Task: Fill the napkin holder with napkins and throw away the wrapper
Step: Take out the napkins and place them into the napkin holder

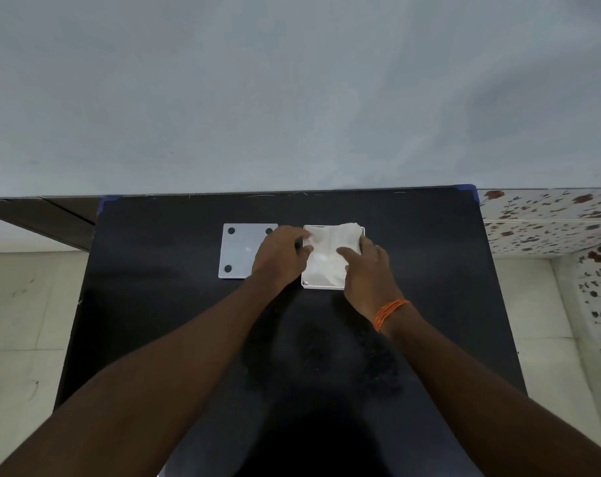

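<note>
A white square napkin holder (321,286) sits on the black table, right of centre. A stack of white napkins (330,247) in a clear, shiny wrapper lies inside it, its far right corner sticking up over the rim. My left hand (282,254) rests at the holder's left edge with fingertips on the pack. My right hand (368,266), with an orange thread band on the wrist, presses on the pack from the right, fingers spread over it. Whether either hand actually grips the wrapper is not clear.
A flat grey square plate (239,251) with dark round pads at its corners lies just left of the holder, partly under my left hand. The black table (430,270) ends at a pale wall behind. Tiled floor lies on both sides; a floral-patterned surface is at the right.
</note>
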